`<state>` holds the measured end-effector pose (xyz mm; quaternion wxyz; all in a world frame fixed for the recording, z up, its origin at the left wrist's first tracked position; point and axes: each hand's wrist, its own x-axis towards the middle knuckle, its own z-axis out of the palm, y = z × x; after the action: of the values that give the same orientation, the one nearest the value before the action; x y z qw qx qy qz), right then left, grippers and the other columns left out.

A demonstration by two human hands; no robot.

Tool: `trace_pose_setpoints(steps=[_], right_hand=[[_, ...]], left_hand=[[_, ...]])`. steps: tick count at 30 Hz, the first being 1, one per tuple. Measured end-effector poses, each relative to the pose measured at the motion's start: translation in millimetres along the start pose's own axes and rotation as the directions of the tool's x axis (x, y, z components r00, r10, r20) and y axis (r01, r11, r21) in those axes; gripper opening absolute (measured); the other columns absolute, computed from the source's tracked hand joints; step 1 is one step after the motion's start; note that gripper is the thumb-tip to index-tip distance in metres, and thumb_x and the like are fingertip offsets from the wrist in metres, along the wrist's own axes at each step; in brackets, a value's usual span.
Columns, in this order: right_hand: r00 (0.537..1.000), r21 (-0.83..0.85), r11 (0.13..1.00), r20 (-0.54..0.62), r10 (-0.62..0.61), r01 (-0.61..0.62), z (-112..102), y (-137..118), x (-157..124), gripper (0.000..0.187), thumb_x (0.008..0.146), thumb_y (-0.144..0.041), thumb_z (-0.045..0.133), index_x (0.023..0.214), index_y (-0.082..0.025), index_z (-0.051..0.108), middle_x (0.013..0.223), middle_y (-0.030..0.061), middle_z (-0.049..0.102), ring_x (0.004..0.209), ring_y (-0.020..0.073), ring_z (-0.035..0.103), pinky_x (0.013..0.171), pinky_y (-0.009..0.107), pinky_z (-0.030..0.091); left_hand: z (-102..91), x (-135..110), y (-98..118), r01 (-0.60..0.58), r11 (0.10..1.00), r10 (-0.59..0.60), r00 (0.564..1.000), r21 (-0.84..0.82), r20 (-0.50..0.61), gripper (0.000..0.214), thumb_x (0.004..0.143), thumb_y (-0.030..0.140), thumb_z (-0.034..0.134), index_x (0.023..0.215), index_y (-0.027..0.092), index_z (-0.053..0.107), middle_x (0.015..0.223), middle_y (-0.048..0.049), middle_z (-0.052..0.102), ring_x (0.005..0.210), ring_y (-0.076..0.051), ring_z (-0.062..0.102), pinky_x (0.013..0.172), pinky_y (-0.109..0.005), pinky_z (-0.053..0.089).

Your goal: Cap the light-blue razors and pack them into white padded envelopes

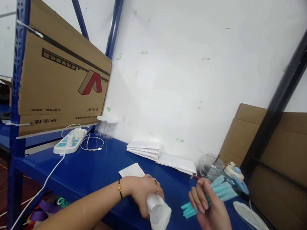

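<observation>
My left hand (143, 192) is closed around a small white paper bag (159, 212), held open-mouthed just above the blue table (95, 166). My right hand (210, 209) grips a bundle of teal tube-shaped sticks (211, 195), a short way to the right of the bag. A flat white paper piece (132, 170) lies on the table just behind my left wrist.
A stack of white bags (152, 149) lies by the wall. A power strip with white cables (69, 142) and two clear jars (106, 127) sit at left under a cardboard sheet (60, 80). A clear container (209, 166), a tape dispenser (236, 176) and a white lid (250, 217) are at right.
</observation>
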<state>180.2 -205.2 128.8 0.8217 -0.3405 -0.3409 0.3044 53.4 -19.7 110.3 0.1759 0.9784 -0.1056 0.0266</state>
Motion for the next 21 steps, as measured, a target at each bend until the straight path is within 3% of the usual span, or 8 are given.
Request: trace_pose_setpoints(steps=[4, 7, 10, 13, 16, 18, 21], right_hand=[[0.968, -0.039, 0.988, 0.211, -0.138, 0.149, 29.2, -17.8, 5.0, 0.017, 0.087, -0.034, 0.055, 0.078, -0.021, 0.059, 0.039, -0.0093, 0.038, 0.038, 0.0068, 0.039, 0.065, 0.027, 0.044], [0.895, -0.117, 0.961, 0.408, -0.183, 0.250, 48.0, -33.7, 9.7, 0.015, 0.087, -0.035, 0.055, 0.080, -0.022, 0.060, 0.041, -0.0083, 0.047, 0.046, 0.0105, 0.051, 0.088, 0.036, 0.039], [0.827, -0.243, 0.923, 0.549, -0.122, 0.298, 63.7, -46.0, 17.8, 0.015, 0.087, -0.033, 0.056, 0.078, -0.022, 0.061, 0.046, -0.0058, 0.054, 0.057, 0.0145, 0.059, 0.098, 0.040, 0.032], [0.799, -0.400, 0.884, 0.598, 0.053, 0.241, 72.7, -47.4, 31.8, 0.018, 0.085, -0.034, 0.058, 0.076, -0.019, 0.062, 0.065, 0.0005, 0.064, 0.074, 0.0187, 0.061, 0.091, 0.039, 0.039], [0.822, -0.515, 0.843, 0.541, 0.178, 0.157, 72.5, -38.1, 51.2, 0.019, 0.081, -0.036, 0.063, 0.080, -0.017, 0.063, 0.080, 0.0035, 0.065, 0.079, 0.0190, 0.059, 0.077, 0.033, 0.044], [0.842, -0.569, 0.817, 0.485, 0.237, 0.099, 69.5, -30.9, 64.5, 0.020, 0.077, -0.036, 0.067, 0.081, -0.017, 0.062, 0.078, 0.0031, 0.064, 0.076, 0.0177, 0.058, 0.071, 0.029, 0.044], [0.833, -0.594, 0.803, 0.466, 0.297, 0.047, 67.0, -25.7, 78.8, 0.023, 0.074, -0.036, 0.071, 0.079, -0.016, 0.061, 0.077, 0.0027, 0.064, 0.072, 0.0161, 0.057, 0.064, 0.027, 0.042]], left_hand=[[-20.4, 7.9, 19.1, -0.099, 0.945, 0.080, 0.994, -0.312, -0.073, 0.059, 0.053, 0.031, 0.073, 0.109, 0.022, 0.059, 0.090, 0.0029, 0.063, 0.076, -0.017, 0.058, 0.072, -0.025, 0.046], [-37.1, 15.1, 30.0, -0.165, 0.843, 0.136, 0.986, -0.511, -0.093, 0.057, 0.054, 0.027, 0.073, 0.109, 0.021, 0.057, 0.090, 0.0032, 0.062, 0.077, -0.016, 0.058, 0.072, -0.026, 0.047], [-45.3, 21.3, 30.5, -0.265, 0.742, 0.215, 0.964, -0.616, -0.156, 0.049, 0.057, 0.026, 0.073, 0.104, 0.019, 0.059, 0.095, 0.0002, 0.061, 0.089, -0.020, 0.057, 0.081, -0.030, 0.045], [-43.0, 25.1, 20.5, -0.351, 0.621, 0.200, 0.935, -0.701, -0.292, 0.061, 0.058, 0.027, 0.074, 0.116, 0.021, 0.054, 0.112, -0.0024, 0.057, 0.105, -0.024, 0.052, 0.089, -0.033, 0.041], [-36.1, 26.6, 6.4, -0.381, 0.443, 0.072, 0.917, -0.811, -0.391, 0.090, 0.056, 0.029, 0.076, 0.136, 0.029, 0.033, 0.126, -0.0025, 0.049, 0.113, -0.025, 0.048, 0.091, -0.033, 0.039], [-32.3, 27.5, -2.2, -0.367, 0.350, 0.031, 0.924, -0.862, -0.381, 0.091, 0.057, 0.030, 0.076, 0.137, 0.029, 0.031, 0.117, -0.0009, 0.055, 0.106, -0.023, 0.052, 0.086, -0.031, 0.040], [-29.7, 30.3, -12.0, -0.355, 0.275, 0.027, 0.932, -0.893, -0.362, 0.073, 0.060, 0.032, 0.073, 0.127, 0.022, 0.046, 0.091, 0.0023, 0.061, 0.088, -0.019, 0.058, 0.076, -0.026, 0.041]])
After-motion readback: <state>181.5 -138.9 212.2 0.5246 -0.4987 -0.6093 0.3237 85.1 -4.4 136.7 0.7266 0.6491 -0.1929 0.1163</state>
